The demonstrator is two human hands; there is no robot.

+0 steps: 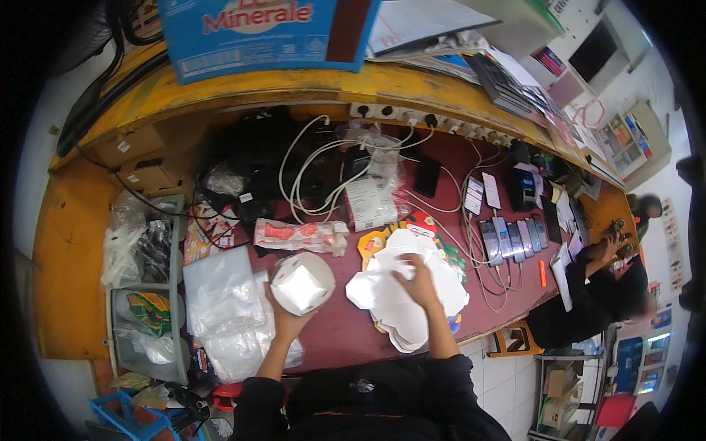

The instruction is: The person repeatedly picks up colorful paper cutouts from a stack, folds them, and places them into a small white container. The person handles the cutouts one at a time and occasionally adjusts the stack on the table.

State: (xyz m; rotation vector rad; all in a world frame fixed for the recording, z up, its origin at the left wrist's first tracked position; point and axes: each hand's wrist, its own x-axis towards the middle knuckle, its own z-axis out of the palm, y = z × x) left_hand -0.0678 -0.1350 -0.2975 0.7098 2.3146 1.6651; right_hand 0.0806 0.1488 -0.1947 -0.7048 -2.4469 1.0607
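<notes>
My left hand (288,317) is wrapped round the lower side of a white folded paper box (303,273). The box is tilted, so I look into its pale inside. My right hand (419,285), thumb and fingers apart, is over a stack of flat white die-cut card blanks (401,312); whether the fingertips touch the top one I cannot tell. Coloured printed edges of card (373,246) show from under the stack. Clear plastic bags (224,287) lie just left of the box.
Behind the box lies a red-and-white plastic packet (300,237). White cables (294,176) loop across the dark red table from a power strip (412,115). Several phones (507,239) lie at right, beside an orange marker (543,274). A grey bin (151,360) stands left; a co-worker (599,301) is at far right.
</notes>
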